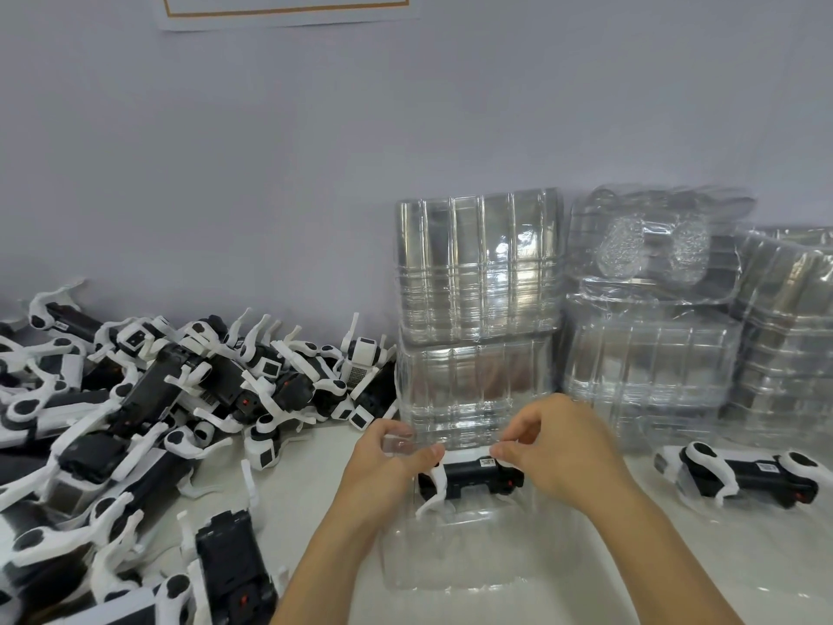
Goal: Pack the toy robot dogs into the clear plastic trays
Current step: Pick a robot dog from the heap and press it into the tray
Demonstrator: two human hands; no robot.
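A black-and-white toy robot dog point(473, 479) lies on its side in a clear plastic tray point(455, 557) on the white table in front of me. My left hand point(387, 462) pinches the tray's clear edge at the dog's left end. At the dog's right end my right hand point(554, 444) pinches the same clear plastic between thumb and fingers. Another toy dog point(743, 478) rests in a second clear tray point(739, 525) to the right.
A big heap of loose toy dogs point(171, 399) covers the table's left side. Stacks of empty clear trays point(478, 309) stand against the wall behind my hands, with more stacks point(653, 354) to the right. A paper sheet point(288, 11) hangs on the wall.
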